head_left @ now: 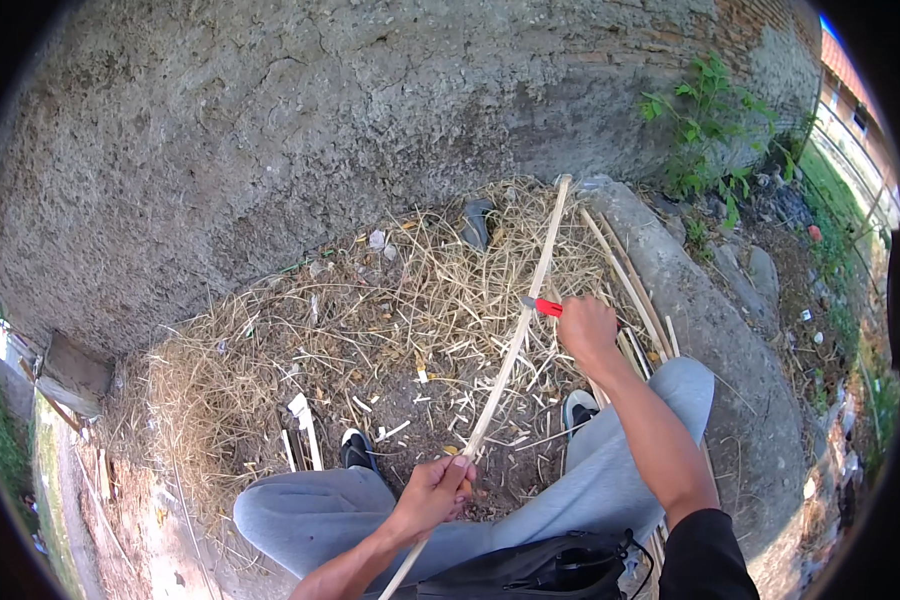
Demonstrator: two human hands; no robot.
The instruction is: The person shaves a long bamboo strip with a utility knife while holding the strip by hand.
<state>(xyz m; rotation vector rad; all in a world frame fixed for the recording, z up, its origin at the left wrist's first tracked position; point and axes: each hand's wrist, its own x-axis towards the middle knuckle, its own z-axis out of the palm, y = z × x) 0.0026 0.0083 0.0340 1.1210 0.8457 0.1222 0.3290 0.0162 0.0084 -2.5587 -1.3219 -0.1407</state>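
Near, the left hand (438,490) is closed round the pale strip (505,380), which slants toward far right; a firm hold should steady it. Farther, the right hand (588,328) clasps a red tool (547,308), perhaps a blade, best kept shallow.

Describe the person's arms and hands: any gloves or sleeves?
The left hand and right hand wear no gloves. A plain black sleeve covers the right arm down to about the elbow; the left forearm is bare as far as it shows. No watch shows.
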